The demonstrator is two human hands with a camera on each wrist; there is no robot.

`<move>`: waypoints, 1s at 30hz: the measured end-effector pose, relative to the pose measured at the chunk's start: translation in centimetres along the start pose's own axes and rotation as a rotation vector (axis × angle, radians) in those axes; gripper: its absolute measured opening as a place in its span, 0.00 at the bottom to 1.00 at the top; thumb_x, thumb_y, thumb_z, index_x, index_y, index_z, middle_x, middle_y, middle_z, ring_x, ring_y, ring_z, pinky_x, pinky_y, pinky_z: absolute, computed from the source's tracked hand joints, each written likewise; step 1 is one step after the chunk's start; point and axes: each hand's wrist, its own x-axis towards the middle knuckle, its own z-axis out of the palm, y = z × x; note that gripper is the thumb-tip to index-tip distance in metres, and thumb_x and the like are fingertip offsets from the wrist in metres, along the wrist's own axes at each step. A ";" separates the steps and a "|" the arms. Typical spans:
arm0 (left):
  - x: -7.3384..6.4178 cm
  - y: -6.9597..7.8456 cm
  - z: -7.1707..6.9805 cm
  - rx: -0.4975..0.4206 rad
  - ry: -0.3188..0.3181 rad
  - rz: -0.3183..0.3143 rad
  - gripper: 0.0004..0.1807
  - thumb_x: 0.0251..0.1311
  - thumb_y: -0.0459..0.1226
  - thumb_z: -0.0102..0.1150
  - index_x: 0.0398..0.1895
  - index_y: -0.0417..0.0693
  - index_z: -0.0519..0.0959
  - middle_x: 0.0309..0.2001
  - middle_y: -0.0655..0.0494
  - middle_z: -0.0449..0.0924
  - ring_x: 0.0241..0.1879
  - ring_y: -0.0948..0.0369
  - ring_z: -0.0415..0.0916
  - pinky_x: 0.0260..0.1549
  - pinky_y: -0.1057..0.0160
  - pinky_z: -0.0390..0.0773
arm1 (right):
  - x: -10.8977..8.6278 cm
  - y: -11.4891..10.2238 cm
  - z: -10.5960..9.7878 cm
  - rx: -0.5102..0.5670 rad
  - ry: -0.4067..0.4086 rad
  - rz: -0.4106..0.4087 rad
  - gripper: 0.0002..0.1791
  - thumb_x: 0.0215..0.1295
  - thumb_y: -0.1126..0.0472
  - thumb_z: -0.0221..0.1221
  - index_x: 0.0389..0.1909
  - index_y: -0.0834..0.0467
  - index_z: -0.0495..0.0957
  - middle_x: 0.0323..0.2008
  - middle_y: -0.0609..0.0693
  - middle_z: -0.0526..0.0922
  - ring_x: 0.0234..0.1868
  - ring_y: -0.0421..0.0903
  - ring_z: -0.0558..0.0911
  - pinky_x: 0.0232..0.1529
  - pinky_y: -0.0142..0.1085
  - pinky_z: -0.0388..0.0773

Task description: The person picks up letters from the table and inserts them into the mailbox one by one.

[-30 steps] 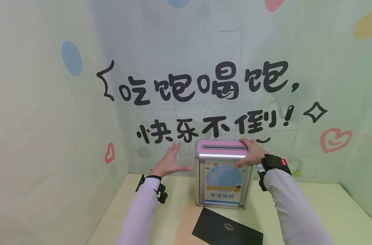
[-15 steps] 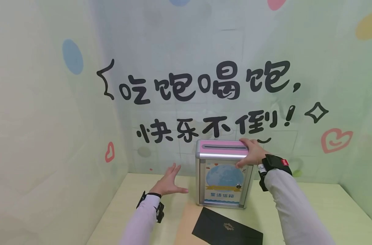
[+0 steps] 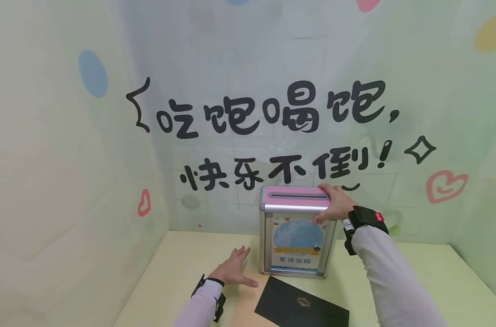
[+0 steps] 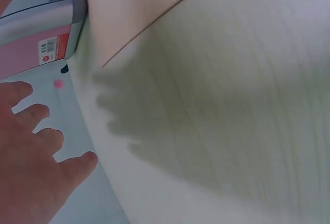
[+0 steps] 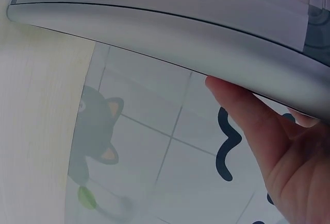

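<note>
A letter box (image 3: 298, 234) with a pink slotted top, metal frame and clear front stands upright on the table. My right hand (image 3: 336, 204) grips its top right corner, thumb over the front edge and fingers over the top. In the right wrist view, the fingers of that hand (image 5: 278, 141) lie along the metal side. My left hand (image 3: 233, 269) is low at the box's left, fingers spread and holding nothing. Its thumb overlaps a tan sheet or envelope (image 3: 247, 311) in the head view. A black envelope (image 3: 302, 301) with a gold emblem lies partly over the tan one.
The pale wooden table (image 3: 399, 281) meets a printed back wall (image 3: 231, 54) right behind the box. Side walls (image 3: 60, 204) enclose it left and right. A barcode sticker (image 4: 49, 49) shows on the box's pink part in the left wrist view.
My left hand has come down from beside the box's upper part to low over the tan sheet or envelope. My right hand, the box and the black envelope stay in place.
</note>
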 end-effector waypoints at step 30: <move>-1.2 -0.4 3.8 0.374 -0.043 0.011 0.61 0.16 0.64 0.72 0.61 0.43 0.66 0.57 0.48 0.67 0.56 0.52 0.66 0.49 0.52 0.71 | -0.3 -0.2 0.2 0.006 0.014 0.025 0.57 0.30 0.52 0.73 0.65 0.57 0.53 0.55 0.66 0.56 0.46 0.60 0.67 0.41 0.46 0.70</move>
